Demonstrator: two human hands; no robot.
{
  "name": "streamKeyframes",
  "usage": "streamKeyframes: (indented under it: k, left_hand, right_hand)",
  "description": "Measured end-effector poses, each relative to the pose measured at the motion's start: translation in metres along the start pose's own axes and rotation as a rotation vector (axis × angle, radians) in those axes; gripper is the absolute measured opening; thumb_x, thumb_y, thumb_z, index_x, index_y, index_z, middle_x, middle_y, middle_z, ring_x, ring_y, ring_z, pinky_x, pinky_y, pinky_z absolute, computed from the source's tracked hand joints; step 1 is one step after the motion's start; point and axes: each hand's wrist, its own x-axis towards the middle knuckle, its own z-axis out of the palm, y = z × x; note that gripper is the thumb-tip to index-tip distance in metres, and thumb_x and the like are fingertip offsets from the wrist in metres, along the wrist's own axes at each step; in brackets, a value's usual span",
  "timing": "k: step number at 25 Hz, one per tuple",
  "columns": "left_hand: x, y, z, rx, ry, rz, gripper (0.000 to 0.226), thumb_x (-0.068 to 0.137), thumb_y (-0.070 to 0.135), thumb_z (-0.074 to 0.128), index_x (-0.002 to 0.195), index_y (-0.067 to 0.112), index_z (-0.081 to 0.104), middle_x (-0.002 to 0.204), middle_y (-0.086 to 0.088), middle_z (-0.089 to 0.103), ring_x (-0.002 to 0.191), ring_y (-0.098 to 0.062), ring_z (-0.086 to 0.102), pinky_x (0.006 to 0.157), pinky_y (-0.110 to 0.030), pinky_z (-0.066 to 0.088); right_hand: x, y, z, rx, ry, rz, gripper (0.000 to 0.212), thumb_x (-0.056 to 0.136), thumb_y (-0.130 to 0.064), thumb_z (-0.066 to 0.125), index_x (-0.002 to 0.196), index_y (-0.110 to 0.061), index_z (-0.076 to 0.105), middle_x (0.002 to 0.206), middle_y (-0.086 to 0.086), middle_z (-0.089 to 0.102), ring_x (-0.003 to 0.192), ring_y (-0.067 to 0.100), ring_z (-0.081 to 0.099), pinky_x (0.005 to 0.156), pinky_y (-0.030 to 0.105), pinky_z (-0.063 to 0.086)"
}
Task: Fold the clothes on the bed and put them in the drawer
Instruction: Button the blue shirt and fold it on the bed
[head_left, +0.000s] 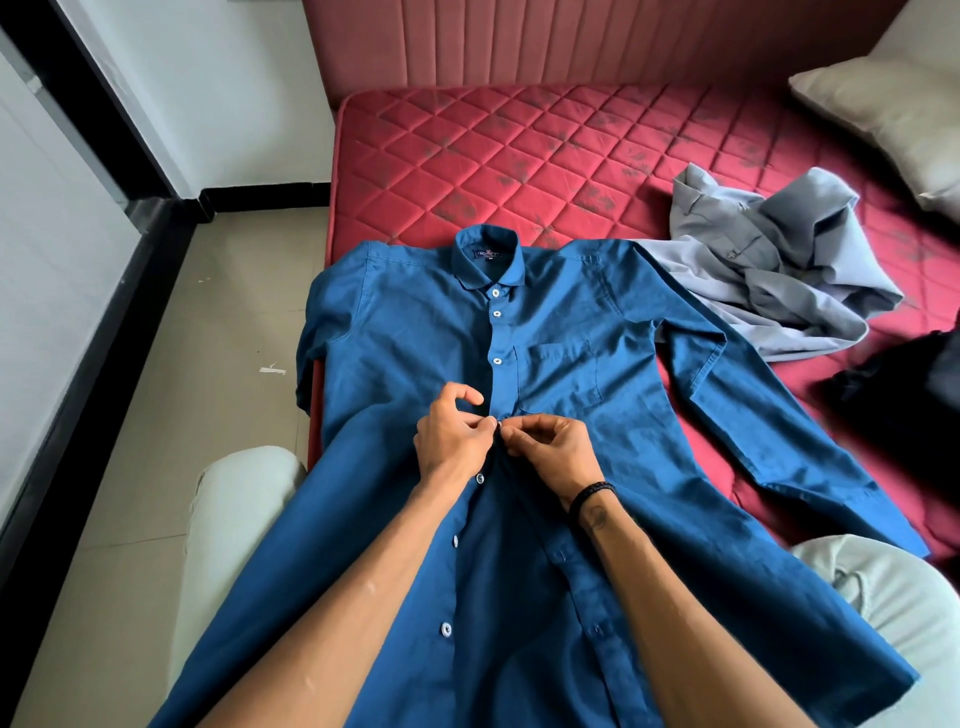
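So from the head cam, there's a blue button-up shirt (561, 374) spread face-up on a red quilted mattress (519, 156), collar pointing away toward the padded headboard (571, 36), with its lower half draped off the edge over the person's lap. The top three white buttons are done up; the ones lower down look undone, with the placket lying open. Both hands meet right at the front placket about mid-chest, just below the chest pocket: the left hand (454, 439) has thumb and fingers curled in, pinching the edge of the shirt at a button, and the right hand (558, 449) is doing the same from the other side, fingertips pinching the opposite edge, so the two hands are basically touching each other there. The right wrist has a dark braided bracelet (589, 496) on it. The shirt's right-side sleeve stretches out across the mattress toward the lower right, the other sleeve is bunched at the mattress's left edge. Just beside the shirt's shoulder on the right sits a crumpled grey garment (769, 260), touching or slightly overlapping the sleeve. Further right there's something black (904, 395) at the frame edge, can't tell what it is, and a beige pillow (883, 114) in the top right corner. Pale tiled floor (208, 364) on the left.
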Motion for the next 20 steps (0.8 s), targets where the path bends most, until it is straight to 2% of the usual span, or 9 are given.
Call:
streamKeyframes:
  k: [3,6,9,13,15,17,19,20]
  left_hand:
    - [0.000,0.000,0.004,-0.028,-0.015,0.050,0.026,0.084,0.014,0.070,0.096,0.030,0.053,0.076,0.011,0.074,0.077,-0.018,0.069,0.078,-0.038,0.057]
    - [0.001,-0.001,0.004,-0.054,-0.043,0.076,0.024,0.087,0.008,0.070,0.097,0.023,0.054,0.078,0.008,0.072,0.073,-0.011,0.066,0.077,-0.033,0.054]
    - [0.002,-0.001,0.002,-0.029,-0.049,0.139,0.024,0.088,0.011,0.071,0.097,0.024,0.052,0.080,0.007,0.073,0.073,-0.013,0.066,0.078,-0.034,0.053]
    - [-0.005,0.002,-0.004,0.118,-0.023,0.302,0.023,0.089,0.013,0.071,0.099,0.023,0.053,0.077,0.010,0.069,0.075,-0.020,0.066,0.074,-0.040,0.052]
    - [-0.008,0.006,-0.017,0.218,-0.010,0.336,0.018,0.088,0.015,0.073,0.096,0.022,0.058,0.076,0.009,0.069,0.077,-0.023,0.066,0.073,-0.040,0.052]
    - [-0.015,0.007,-0.034,0.334,-0.078,0.340,0.009,0.087,0.020,0.075,0.088,0.022,0.066,0.075,0.007,0.070,0.079,-0.022,0.067,0.074,-0.037,0.053]
    - [-0.026,0.001,-0.043,0.493,-0.229,0.332,0.001,0.089,0.023,0.073,0.089,0.024,0.072,0.082,0.004,0.072,0.084,-0.025,0.068,0.077,-0.037,0.055]
    - [-0.032,-0.003,-0.044,0.572,-0.273,0.333,0.003,0.091,0.024,0.072,0.093,0.024,0.073,0.089,0.001,0.073,0.088,-0.028,0.068,0.079,-0.039,0.056]
  right_hand:
    - [0.000,0.000,0.003,-0.004,0.059,0.009,0.004,0.090,-0.010,0.077,0.088,-0.007,0.079,0.075,0.000,0.076,0.062,0.005,0.065,0.067,0.018,0.055]
    - [0.003,-0.006,0.007,-0.071,0.100,0.044,0.012,0.094,-0.013,0.073,0.089,-0.003,0.076,0.071,0.001,0.073,0.059,0.006,0.064,0.063,0.018,0.055]
    - [0.008,-0.014,0.006,-0.176,0.042,0.094,0.018,0.100,-0.016,0.063,0.088,-0.006,0.070,0.066,0.000,0.063,0.053,0.006,0.055,0.052,0.016,0.049]
    - [0.009,-0.025,0.001,-0.174,-0.013,0.126,0.017,0.100,-0.017,0.064,0.086,-0.009,0.071,0.076,0.006,0.063,0.059,0.011,0.053,0.054,0.021,0.048]
    - [-0.006,-0.035,-0.003,-0.245,0.037,0.057,0.011,0.096,-0.017,0.069,0.088,-0.010,0.073,0.076,0.003,0.066,0.056,0.007,0.055,0.055,0.021,0.051]
    - [-0.033,-0.040,-0.008,-0.393,0.108,-0.083,0.008,0.087,-0.021,0.079,0.090,-0.016,0.074,0.076,-0.003,0.069,0.055,0.000,0.057,0.061,0.018,0.052]
    - [-0.063,-0.033,-0.013,-0.551,0.115,-0.162,0.022,0.077,-0.028,0.087,0.092,-0.022,0.072,0.080,-0.008,0.068,0.059,-0.004,0.056,0.067,0.016,0.050]
    - [-0.073,-0.026,-0.014,-0.651,0.100,-0.178,0.031,0.074,-0.033,0.089,0.096,-0.024,0.071,0.085,-0.010,0.065,0.064,-0.004,0.056,0.071,0.020,0.051]
